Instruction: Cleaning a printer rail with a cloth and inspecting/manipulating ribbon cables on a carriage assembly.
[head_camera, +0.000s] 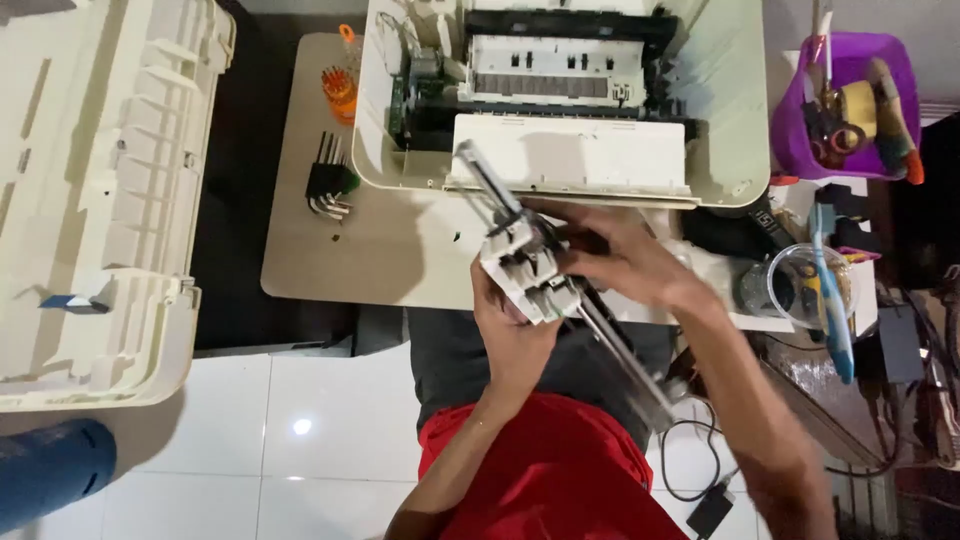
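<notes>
Held above the near edge of the small beige table (330, 250): a printer carriage assembly (530, 270), a white-grey plastic block with slots and ribs, threaded on a long metal rail (610, 350) running diagonally from upper left near the opened printer down to lower right over the lap. Gripped from below by the left hand (510, 335), fingers curled closed round the block's underside. Clasped from the right by the right hand (610, 260), fingers wrapped over the block's top and side, thumb side hidden. Just behind, on the table: an opened cream printer body (720, 110), cover off, dark inner frame, a green circuit board at its left end, and a flat white panel facing front. To the left on the table: a fanned set of black hex keys (328, 185), and farther back an orange holder of screwdriver bits (340, 90). Far left, off the table: a large cream plastic cover shell (100, 200), ribbed inside, with a small blue tab on its lower edge. Upper right: a purple tub (800, 130) with tape rolls and tool handles. Below it: a clear round cup (790, 290) with a blue-handled tool (832, 300) leaning across. Labels and printed marks too small to make out. Underneath: white glossy floor tiles (300, 450), red shorts, a black cable and adapter at lower right.
</notes>
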